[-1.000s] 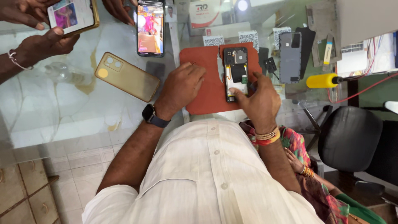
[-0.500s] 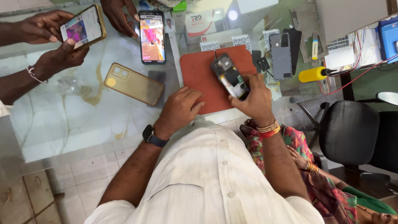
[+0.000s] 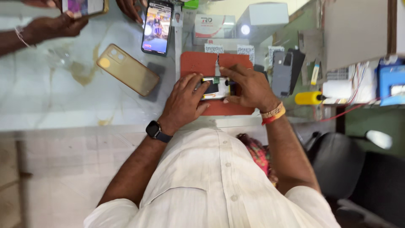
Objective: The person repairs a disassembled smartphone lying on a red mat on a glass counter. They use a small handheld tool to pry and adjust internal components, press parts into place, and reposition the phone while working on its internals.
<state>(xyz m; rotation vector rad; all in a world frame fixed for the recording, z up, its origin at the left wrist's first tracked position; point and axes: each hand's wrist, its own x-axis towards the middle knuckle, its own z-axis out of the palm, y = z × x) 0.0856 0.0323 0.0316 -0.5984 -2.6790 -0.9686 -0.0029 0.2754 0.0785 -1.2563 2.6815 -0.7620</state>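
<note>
An opened phone [image 3: 215, 88] with its back cover off lies crosswise on a red work mat [image 3: 198, 64] on the glass counter. My left hand [image 3: 183, 102], with a black watch on the wrist, grips the phone's left end. Over the phone's right end sits my right hand [image 3: 249, 87], thread bands on its wrist, fingers pressing on it. Both hands hold the phone together just above the mat.
A gold phone [image 3: 128, 69] lies face down left of the mat. A lit phone [image 3: 156, 28] rests behind it. Another person's hands [image 3: 55, 25] hold a phone at the far left. Dark phone covers [image 3: 286, 71], a yellow-handled tool [image 3: 309, 98] and wires lie right.
The phone turned from upright along the mat to lying crosswise. My left hand moved from the mat onto the phone's left end, and my right hand shifted onto its right end.
</note>
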